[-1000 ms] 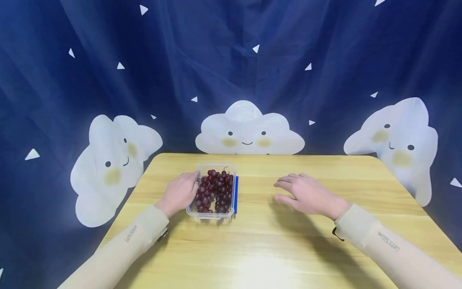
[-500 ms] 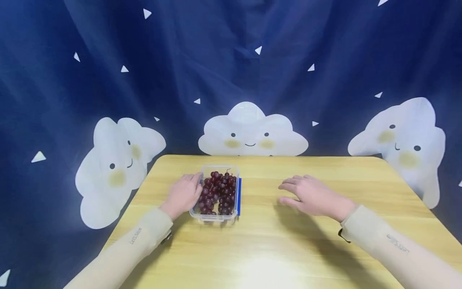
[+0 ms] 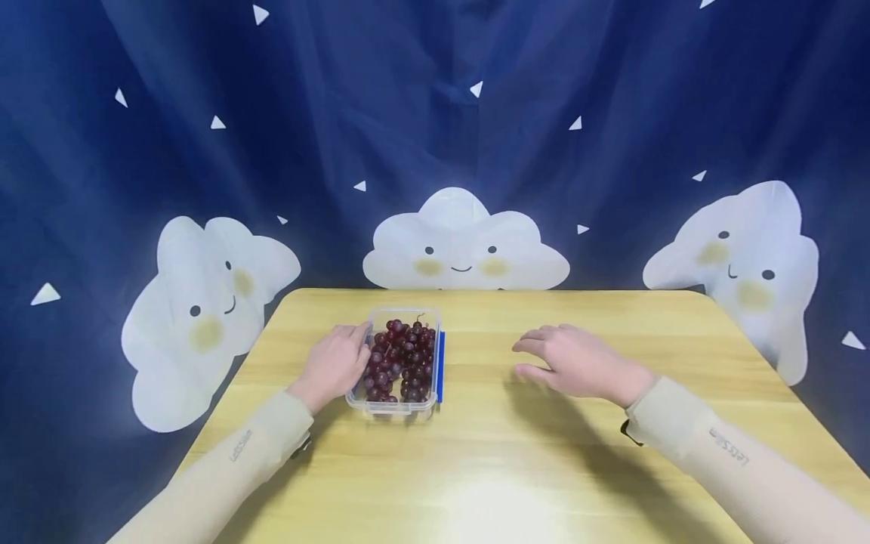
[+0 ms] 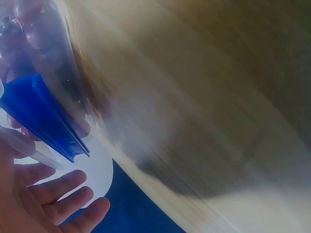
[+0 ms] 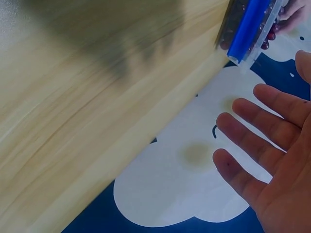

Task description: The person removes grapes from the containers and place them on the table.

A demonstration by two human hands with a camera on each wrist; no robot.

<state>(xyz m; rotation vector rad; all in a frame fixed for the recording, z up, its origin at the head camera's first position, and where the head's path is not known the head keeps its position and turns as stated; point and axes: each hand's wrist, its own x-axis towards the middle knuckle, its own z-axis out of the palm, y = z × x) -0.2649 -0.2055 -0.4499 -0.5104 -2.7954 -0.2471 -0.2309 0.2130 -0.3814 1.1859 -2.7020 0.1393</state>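
A clear plastic food container (image 3: 401, 408) with blue side clips (image 3: 440, 368) stands left of centre on the table. Dark red grapes (image 3: 397, 355) fill most of it, with a stem poking up at the back. My left hand (image 3: 334, 363) touches the container's left rim, thumb and forefinger right at its edge; in the left wrist view its other fingers (image 4: 60, 186) are spread and nearly straight beside a blue clip (image 4: 43, 114). To the right of the container, my right hand (image 3: 574, 364) hovers above the table, palm down, holding nothing; its fingers (image 5: 248, 138) are spread and relaxed.
The pale wooden table (image 3: 476, 446) has rounded far corners. Behind it hangs a dark blue curtain (image 3: 408, 113) printed with white smiling clouds and small triangles. A bright reflection lies on the table's near part.
The head view shifts slightly, first one way and then back. Both hands and the container of grapes keep their places relative to the table.
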